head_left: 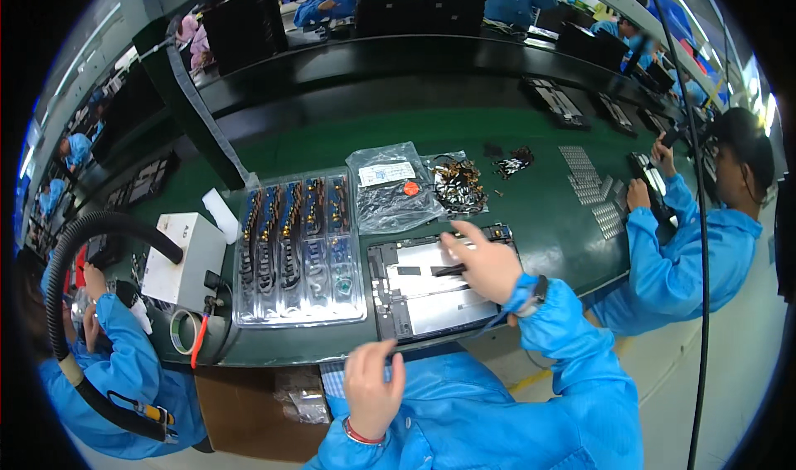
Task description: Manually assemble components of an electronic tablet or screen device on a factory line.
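Single head-worn fisheye view, looking down and forward, close over the green workbench (539, 209)

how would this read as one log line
right hand: over open black-framed silver rectangular device; slim dark tool: beneath it, grip unclear; left hand: open, empty, near device's front edge; left of device: clear plastic parts tray

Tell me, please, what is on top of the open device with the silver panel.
Over the device is the right hand, with a slim dark thing near it, too unclear to name. A dark rectangle shows farther left. Beneath that hand, the device is covered.
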